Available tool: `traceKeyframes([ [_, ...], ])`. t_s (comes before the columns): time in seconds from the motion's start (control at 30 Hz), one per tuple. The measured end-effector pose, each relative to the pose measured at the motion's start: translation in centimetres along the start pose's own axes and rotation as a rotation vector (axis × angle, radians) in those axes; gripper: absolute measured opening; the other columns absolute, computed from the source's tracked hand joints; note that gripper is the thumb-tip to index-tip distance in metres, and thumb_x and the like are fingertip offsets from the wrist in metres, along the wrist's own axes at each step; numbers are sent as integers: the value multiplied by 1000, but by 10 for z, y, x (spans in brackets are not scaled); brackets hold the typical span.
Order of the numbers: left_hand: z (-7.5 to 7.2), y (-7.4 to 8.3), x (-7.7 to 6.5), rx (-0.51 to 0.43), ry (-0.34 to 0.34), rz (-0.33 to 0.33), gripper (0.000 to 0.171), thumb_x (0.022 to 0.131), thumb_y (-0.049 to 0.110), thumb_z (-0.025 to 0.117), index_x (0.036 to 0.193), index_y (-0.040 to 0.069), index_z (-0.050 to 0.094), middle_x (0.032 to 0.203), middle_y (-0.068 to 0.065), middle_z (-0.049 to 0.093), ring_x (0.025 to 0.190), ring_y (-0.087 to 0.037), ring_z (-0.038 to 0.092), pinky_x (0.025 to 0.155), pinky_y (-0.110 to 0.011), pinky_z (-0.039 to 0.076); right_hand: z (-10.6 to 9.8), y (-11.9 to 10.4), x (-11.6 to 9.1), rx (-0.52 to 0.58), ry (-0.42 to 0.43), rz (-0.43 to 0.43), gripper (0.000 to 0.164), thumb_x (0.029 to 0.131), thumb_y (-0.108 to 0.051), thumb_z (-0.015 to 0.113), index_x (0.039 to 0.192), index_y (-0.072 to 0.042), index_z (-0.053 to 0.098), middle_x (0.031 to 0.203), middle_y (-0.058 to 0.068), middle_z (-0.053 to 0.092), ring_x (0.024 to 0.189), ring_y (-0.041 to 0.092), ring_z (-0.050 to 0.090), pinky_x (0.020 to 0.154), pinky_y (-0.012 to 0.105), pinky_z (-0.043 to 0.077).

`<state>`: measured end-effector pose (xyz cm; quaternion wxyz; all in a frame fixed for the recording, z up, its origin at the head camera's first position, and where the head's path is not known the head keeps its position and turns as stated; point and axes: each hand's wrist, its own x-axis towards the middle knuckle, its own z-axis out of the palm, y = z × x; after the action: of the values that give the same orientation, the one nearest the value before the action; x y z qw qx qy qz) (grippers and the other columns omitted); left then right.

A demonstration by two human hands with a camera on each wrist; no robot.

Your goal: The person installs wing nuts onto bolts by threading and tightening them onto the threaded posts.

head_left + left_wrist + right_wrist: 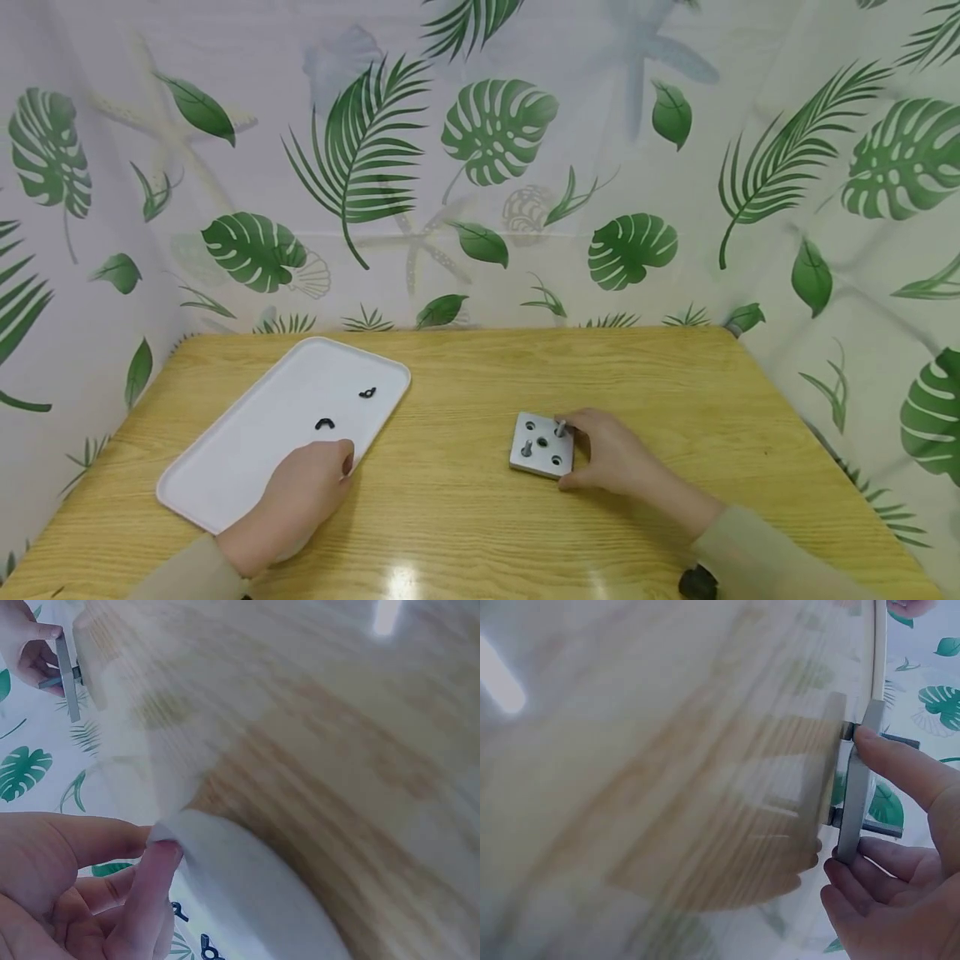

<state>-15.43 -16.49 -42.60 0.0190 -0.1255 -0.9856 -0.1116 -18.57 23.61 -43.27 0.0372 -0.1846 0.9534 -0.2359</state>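
My left hand (303, 496) pinches the right rim of a white tray (247, 442) between thumb and finger, as the left wrist view shows with the tray edge (247, 877) at the fingertips. Two black wing nuts lie in the tray, one wing nut (324, 424) just beyond the hand and another wing nut (367, 392) nearer the far right rim. My right hand (618, 454) grips a square metal plate (542, 460) by its edges. Two bolts (883, 828) pass through the plate, shanks up, heads on its underside. Other holes in the plate show no bolts.
Both arms reach over a glossy wood-grain table (450, 533), the tray on its left and the plate right of the middle. A leaf-patterned cloth (480, 167) stands behind the table's back edge and along both sides.
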Motion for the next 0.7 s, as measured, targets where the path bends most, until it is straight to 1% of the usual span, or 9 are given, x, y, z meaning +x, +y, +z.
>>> traceKeyframes([
  [0.1,-2,2,3,-17,-23,-13,28,91,8,79,76,14,56,67,2,56,62,-14,48,58,-32,42,1,-4,2,26,-16,-7,88,71,-26,101,144,3,61,140,20,66,127,40,64,112,58,49],
  [0.17,-3,2,6,-33,-44,-29,25,91,9,79,78,14,59,68,1,59,63,-15,49,58,-32,43,1,-6,3,54,-28,-8,88,70,-24,102,144,2,60,140,20,65,126,38,64,111,58,50],
  [0.37,-3,3,13,-99,-119,-85,20,94,12,78,81,13,63,69,1,59,62,-14,52,59,-30,43,4,-12,6,133,-59,-10,87,69,-20,102,143,0,61,139,17,65,126,36,64,112,56,50],
  [0.5,-3,4,15,-139,-150,-119,20,95,14,78,82,14,63,65,1,58,58,-13,53,61,-31,43,5,-16,7,186,-85,-3,87,69,-17,101,144,0,61,139,17,65,127,37,63,113,57,48],
  [0.7,-2,5,18,-186,-184,-159,22,95,16,79,82,14,62,52,1,58,46,-13,55,63,-29,43,6,-19,8,239,-107,31,88,70,-13,101,146,0,59,144,20,62,133,41,61,116,57,46],
])
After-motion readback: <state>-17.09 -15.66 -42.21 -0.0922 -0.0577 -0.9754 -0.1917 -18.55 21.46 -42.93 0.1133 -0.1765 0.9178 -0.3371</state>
